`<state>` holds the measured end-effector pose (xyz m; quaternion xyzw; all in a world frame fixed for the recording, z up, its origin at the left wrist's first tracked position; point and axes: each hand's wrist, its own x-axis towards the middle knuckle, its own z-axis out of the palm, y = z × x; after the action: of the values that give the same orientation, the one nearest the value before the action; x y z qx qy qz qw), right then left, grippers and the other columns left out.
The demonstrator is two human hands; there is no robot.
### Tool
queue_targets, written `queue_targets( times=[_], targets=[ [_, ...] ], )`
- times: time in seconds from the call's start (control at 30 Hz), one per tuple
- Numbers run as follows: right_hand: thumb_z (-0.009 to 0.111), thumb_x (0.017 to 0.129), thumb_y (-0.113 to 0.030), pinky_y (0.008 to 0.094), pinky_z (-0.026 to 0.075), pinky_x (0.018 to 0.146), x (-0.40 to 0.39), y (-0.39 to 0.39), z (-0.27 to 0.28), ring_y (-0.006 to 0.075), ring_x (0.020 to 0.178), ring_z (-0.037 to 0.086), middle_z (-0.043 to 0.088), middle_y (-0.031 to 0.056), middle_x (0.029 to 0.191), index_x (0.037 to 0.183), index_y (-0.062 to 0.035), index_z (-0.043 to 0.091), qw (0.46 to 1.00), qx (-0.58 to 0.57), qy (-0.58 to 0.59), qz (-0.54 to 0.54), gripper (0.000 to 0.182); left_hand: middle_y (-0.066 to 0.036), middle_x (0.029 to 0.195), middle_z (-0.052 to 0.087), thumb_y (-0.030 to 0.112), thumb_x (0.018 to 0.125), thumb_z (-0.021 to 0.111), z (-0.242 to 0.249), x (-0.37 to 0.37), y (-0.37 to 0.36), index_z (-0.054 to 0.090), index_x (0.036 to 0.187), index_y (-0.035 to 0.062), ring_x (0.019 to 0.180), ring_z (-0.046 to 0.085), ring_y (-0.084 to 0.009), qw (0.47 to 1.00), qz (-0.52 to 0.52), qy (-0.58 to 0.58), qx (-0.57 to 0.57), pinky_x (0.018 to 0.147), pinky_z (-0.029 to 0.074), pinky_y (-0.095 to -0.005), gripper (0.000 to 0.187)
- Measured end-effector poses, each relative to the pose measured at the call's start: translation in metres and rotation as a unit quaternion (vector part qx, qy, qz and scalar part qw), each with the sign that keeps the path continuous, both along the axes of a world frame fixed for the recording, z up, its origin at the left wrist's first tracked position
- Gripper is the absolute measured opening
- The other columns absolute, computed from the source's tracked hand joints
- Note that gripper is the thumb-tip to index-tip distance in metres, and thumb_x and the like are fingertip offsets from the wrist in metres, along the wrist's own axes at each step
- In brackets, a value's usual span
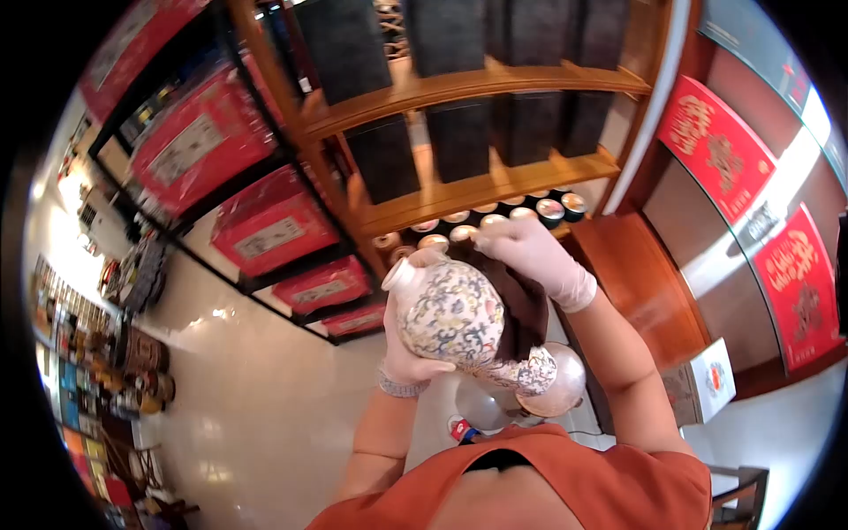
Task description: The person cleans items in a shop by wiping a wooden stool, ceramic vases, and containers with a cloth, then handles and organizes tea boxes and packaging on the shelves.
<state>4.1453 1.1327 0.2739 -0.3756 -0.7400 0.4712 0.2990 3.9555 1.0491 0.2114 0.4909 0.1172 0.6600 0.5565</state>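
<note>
A white porcelain vase with a dense blue, yellow and pink floral pattern lies tilted in front of me. Its plain white foot points to the upper left, its narrow neck and wider mouth end to the lower right. My left hand, in a pale glove, is wrapped round the rounded body. Just right of the vase, my right hand, also gloved, has its fingers curled at the top of a dark brown cloth that hangs down beside the vase body. The fingertips of my right hand are partly hidden.
Wooden shelves with dark boxes stand ahead, several round tins below them. A black rack holds red packages at left. A round translucent surface is under the vase's mouth. A wooden ledge runs along the right.
</note>
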Motion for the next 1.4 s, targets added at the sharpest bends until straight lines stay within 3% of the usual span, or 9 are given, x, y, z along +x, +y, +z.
queue_targets(
  times=[0.1, 0.2, 0.37, 0.83, 1.03, 1.17, 1.23, 1.3, 1.4],
  targets=[
    [0.044, 0.094, -0.028, 0.0323, 0.042, 0.095, -0.035, 0.009, -0.058, 0.0233, 0.106, 0.058, 0.061, 0.0157, 0.115, 0.118, 0.0062, 0.055, 0.853, -0.351, 0.336, 0.192, 0.044, -0.015, 0.13, 0.044, 0.024, 0.048, 0.09, -0.007, -0.05, -0.022, 0.026, 0.137, -0.0032, 0.12, 0.049, -0.0259, 0.995, 0.07, -0.056, -0.045, 0.103, 0.039, -0.0396, 0.113],
    [0.043, 0.093, -0.042, 0.0457, 0.035, 0.105, -0.079, -0.041, -0.043, 0.0317, 0.121, 0.048, 0.047, 0.0185, 0.133, 0.138, 0.0015, 0.032, 0.77, -0.391, 0.487, 0.135, 0.064, -0.016, 0.131, 0.044, 0.024, 0.049, 0.089, -0.02, -0.095, -0.04, 0.027, 0.136, -0.0041, 0.121, 0.048, -0.0263, 0.984, 0.163, -0.041, -0.055, 0.103, 0.039, -0.0403, 0.111],
    [0.084, 0.066, -0.014, 0.028, 0.051, 0.074, -0.114, -0.074, -0.044, 0.0106, 0.095, 0.053, 0.057, 0.0058, 0.11, 0.132, 0.0004, 0.035, 0.951, -0.121, -0.004, 0.284, 0.084, -0.017, 0.133, 0.044, 0.019, 0.049, 0.088, 0.004, -0.123, -0.054, 0.027, 0.137, -0.003, 0.119, 0.05, -0.0256, 0.975, 0.222, -0.02, -0.021, 0.1, 0.043, -0.0381, 0.11],
    [0.081, 0.068, -0.021, 0.0339, 0.044, 0.093, -0.236, -0.059, -0.111, 0.0162, 0.103, 0.055, 0.057, 0.0081, 0.117, 0.128, 0.0005, 0.044, 0.705, -0.348, 0.293, 0.544, 0.074, -0.021, 0.146, 0.029, 0.036, 0.05, 0.09, -0.005, -0.149, -0.087, 0.016, 0.145, -0.0003, 0.136, 0.029, -0.031, 0.982, 0.141, 0.047, -0.115, 0.111, 0.026, -0.0409, 0.126],
    [0.078, 0.072, -0.02, 0.0333, 0.044, 0.091, -0.257, -0.032, -0.108, 0.0171, 0.102, 0.056, 0.057, 0.0095, 0.118, 0.127, 0.0009, 0.046, 0.755, -0.22, 0.229, 0.574, 0.068, -0.023, 0.147, 0.028, 0.028, 0.055, 0.088, -0.023, -0.154, -0.065, 0.019, 0.144, -0.0001, 0.137, 0.027, -0.0333, 0.987, 0.145, -0.021, -0.068, 0.111, 0.026, -0.0418, 0.116],
    [0.067, 0.084, -0.025, 0.0331, 0.045, 0.089, -0.262, 0.014, -0.097, 0.018, 0.1, 0.057, 0.056, 0.0123, 0.12, 0.128, 0.0008, 0.045, 0.845, -0.207, -0.08, 0.486, 0.055, -0.019, 0.141, 0.039, 0.018, 0.059, 0.085, -0.008, -0.169, -0.104, 0.026, 0.142, 0.0028, 0.132, 0.037, -0.03, 0.957, 0.29, -0.016, -0.004, 0.109, 0.031, -0.0416, 0.103],
    [0.054, 0.092, -0.032, 0.0332, 0.046, 0.088, -0.277, 0.011, -0.08, 0.0168, 0.1, 0.057, 0.058, 0.0123, 0.117, 0.127, 0.0004, 0.047, 0.881, -0.292, 0.155, 0.337, 0.048, -0.016, 0.138, 0.044, 0.021, 0.063, 0.083, -0.005, -0.174, -0.13, 0.03, 0.139, 0.0033, 0.129, 0.042, -0.0273, 0.921, 0.379, 0.075, -0.048, 0.107, 0.034, -0.0419, 0.095],
    [0.044, 0.096, -0.035, 0.033, 0.047, 0.087, -0.293, -0.009, -0.037, 0.0179, 0.099, 0.058, 0.06, 0.0115, 0.114, 0.126, -0.0004, 0.049, 0.732, -0.464, 0.382, 0.319, 0.046, -0.014, 0.133, 0.048, 0.011, 0.059, 0.084, -0.017, -0.184, -0.147, 0.031, 0.137, 0.0021, 0.122, 0.048, -0.0239, 0.876, 0.459, 0.118, -0.089, 0.103, 0.039, -0.039, 0.095],
    [0.045, 0.096, -0.034, 0.0337, 0.047, 0.088, -0.322, -0.042, 0.007, 0.0229, 0.099, 0.061, 0.063, 0.0108, 0.112, 0.121, -0.0028, 0.056, 0.728, -0.364, 0.362, 0.455, 0.041, -0.011, 0.123, 0.054, 0.008, 0.056, 0.085, -0.016, -0.192, -0.148, 0.033, 0.132, -0.0015, 0.112, 0.055, -0.0184, 0.797, 0.576, 0.16, -0.086, 0.096, 0.045, -0.0349, 0.092]
  ],
)
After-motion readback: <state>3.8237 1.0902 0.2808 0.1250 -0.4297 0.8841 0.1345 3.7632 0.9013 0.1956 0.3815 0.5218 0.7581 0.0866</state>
